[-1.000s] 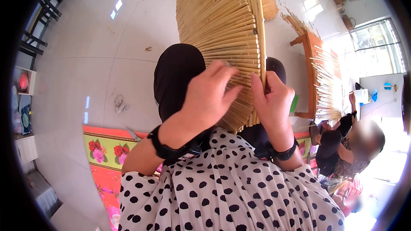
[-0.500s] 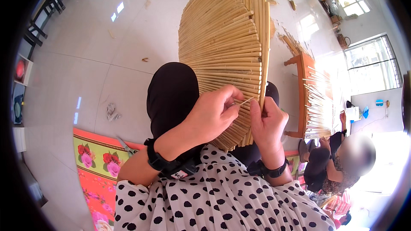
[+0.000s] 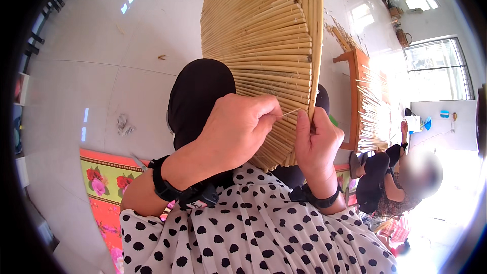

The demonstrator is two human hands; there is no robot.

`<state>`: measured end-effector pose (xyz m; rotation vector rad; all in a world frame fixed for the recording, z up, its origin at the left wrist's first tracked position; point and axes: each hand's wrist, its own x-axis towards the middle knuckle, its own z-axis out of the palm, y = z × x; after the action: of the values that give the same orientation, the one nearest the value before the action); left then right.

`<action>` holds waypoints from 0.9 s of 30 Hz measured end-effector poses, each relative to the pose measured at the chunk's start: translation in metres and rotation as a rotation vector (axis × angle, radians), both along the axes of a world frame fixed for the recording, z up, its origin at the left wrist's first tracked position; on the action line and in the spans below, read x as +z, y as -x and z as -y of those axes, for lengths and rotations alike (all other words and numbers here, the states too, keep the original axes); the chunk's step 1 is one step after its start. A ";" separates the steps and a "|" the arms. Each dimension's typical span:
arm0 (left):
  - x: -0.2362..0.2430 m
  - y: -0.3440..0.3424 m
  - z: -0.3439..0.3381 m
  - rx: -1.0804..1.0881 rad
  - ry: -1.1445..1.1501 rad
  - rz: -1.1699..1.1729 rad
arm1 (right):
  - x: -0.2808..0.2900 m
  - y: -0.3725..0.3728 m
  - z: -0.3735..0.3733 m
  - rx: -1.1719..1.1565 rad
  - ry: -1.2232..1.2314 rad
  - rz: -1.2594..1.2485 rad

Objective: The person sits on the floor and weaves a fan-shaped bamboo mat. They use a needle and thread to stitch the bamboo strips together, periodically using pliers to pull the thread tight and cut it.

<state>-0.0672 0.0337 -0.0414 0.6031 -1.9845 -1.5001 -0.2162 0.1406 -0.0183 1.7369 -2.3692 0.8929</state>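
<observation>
A fan-shaped panel of pale reed or bamboo rods (image 3: 253,30) stands between my black-clad knees (image 3: 198,91), with a thicker bundle of rods along its right edge. My left hand (image 3: 236,127) is closed in a pinch on a thin pale strand (image 3: 289,113), which runs taut to the panel's right edge. There my right hand (image 3: 317,142) grips the panel, thumb on the near face beside the strand and bent fingers around the edge. A black strapped device is on each of my wrists.
An orange wooden stand (image 3: 355,99) with many loose rods is at the right; a seated co-worker (image 3: 385,177) is below it. A floral mat (image 3: 101,182), scissors (image 3: 138,161) and a crumpled grey scrap (image 3: 124,124) lie on the left. Rod scraps (image 3: 340,35) litter the floor behind the stand.
My left hand's fingers, spread over the rods a second ago, have closed on the strand, which now stretches out straight between that hand and the edge. My right hand still grips the edge.
</observation>
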 end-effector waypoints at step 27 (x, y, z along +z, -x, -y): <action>-0.007 -0.003 0.002 -0.020 0.009 -0.081 | 0.003 0.004 0.006 -0.038 -0.026 -0.006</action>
<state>-0.0639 0.0321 -0.0481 0.5118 -1.9399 -1.5033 -0.2198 0.1346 -0.0157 1.6944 -2.4123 0.8538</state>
